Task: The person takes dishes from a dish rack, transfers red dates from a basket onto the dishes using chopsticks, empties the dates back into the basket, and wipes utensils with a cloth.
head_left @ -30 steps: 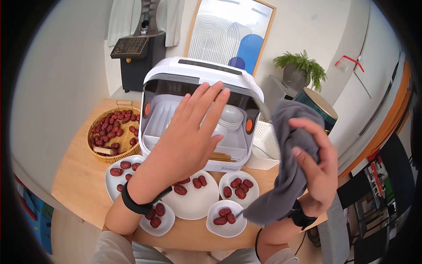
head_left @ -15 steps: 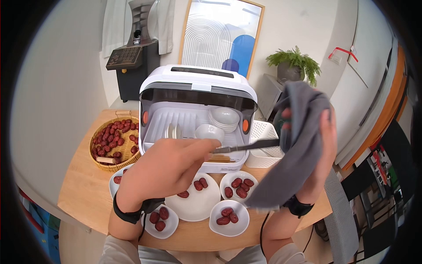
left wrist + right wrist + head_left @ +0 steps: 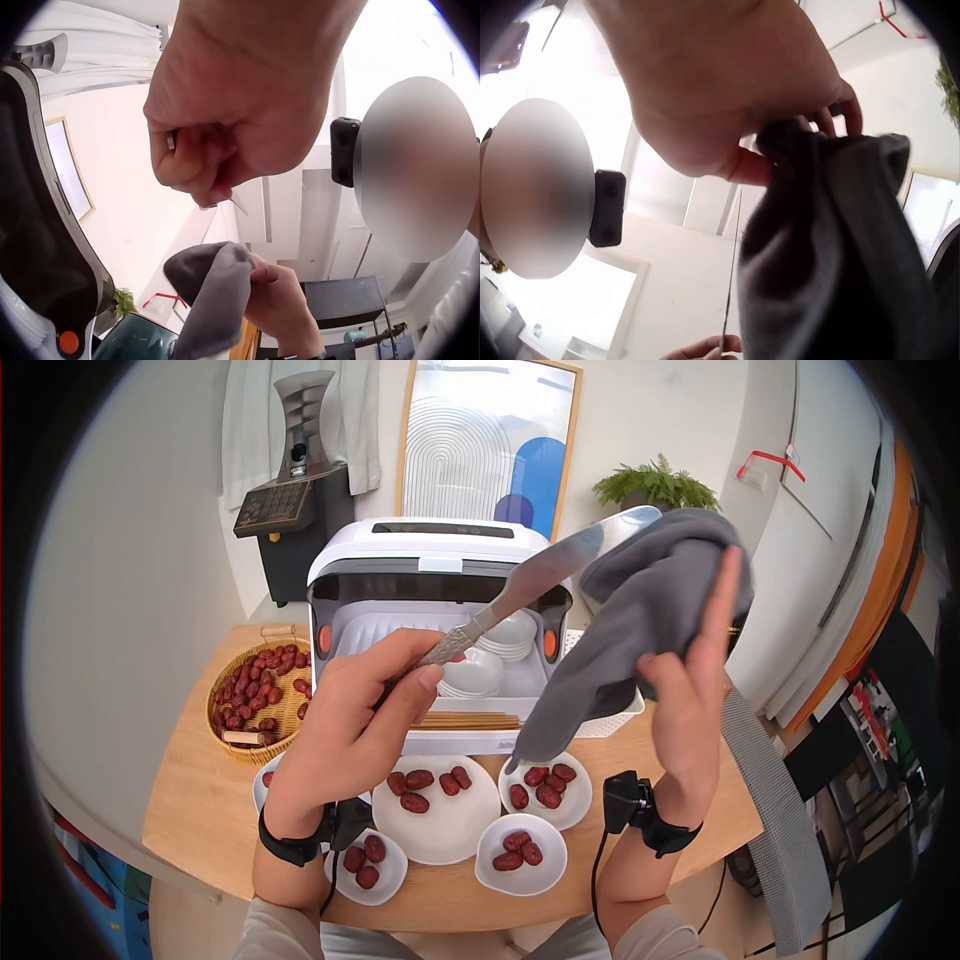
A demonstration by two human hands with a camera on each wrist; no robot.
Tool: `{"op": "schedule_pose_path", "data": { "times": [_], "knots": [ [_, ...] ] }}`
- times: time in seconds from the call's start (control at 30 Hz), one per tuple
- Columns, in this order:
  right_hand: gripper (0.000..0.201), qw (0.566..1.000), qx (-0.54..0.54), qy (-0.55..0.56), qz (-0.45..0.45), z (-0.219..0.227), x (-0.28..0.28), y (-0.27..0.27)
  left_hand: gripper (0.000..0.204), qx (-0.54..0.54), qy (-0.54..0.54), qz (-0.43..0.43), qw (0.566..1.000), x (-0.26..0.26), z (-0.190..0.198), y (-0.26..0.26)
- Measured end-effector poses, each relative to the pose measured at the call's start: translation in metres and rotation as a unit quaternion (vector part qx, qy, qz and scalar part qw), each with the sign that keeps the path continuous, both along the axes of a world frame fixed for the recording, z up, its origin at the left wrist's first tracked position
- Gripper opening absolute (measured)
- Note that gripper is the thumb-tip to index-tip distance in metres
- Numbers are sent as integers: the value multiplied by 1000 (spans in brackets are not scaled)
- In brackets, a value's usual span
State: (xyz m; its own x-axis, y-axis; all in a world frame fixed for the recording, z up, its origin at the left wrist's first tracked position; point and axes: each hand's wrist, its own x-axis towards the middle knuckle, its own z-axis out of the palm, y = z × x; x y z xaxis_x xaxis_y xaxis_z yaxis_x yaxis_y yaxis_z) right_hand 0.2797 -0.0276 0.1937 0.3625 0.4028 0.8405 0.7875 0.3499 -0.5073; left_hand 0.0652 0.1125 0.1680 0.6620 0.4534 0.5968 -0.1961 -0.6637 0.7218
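In the head view the left hand (image 3: 350, 730) grips the patterned handle of a silver table knife (image 3: 535, 575), its blade slanting up to the right. The blade's tip is at the edge of a grey cloth (image 3: 640, 620). Fingers and thumb of the right hand (image 3: 690, 700) hold that cloth, which hangs down to the left. In the left wrist view the left hand (image 3: 240, 105) is curled, the knife mostly hidden. The right wrist view shows the cloth (image 3: 832, 255) under the right hand (image 3: 727, 97), with the thin knife edge (image 3: 733, 277) beside it.
Behind the hands stands a white dish cabinet (image 3: 340, 550) with bowls (image 3: 470, 675) and chopsticks (image 3: 465, 720). A wicker basket (image 3: 235, 738) of red dates is at left. Plates (image 3: 455, 840) and bowls (image 3: 540, 882) with dates line the near side; a white perforated basket (image 3: 612, 720) is at right.
The left hand, spread over the cabinet earlier, now holds the knife's handle. The blade has swung upward and come into view out of the cloth. The cloth has moved slightly up and left.
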Motion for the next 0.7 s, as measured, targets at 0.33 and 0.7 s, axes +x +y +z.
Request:
{"op": "schedule_pose_path", "data": {
  "times": [0.33,0.7],
  "knots": [
    [88,992,36,-29,114,-1,1,3,19,22,26,16,999,-3,2,1],
    [85,848,6,191,494,-13,-39,41,22,8,-74,-34,997,14,-12,-5]
  ]
}}
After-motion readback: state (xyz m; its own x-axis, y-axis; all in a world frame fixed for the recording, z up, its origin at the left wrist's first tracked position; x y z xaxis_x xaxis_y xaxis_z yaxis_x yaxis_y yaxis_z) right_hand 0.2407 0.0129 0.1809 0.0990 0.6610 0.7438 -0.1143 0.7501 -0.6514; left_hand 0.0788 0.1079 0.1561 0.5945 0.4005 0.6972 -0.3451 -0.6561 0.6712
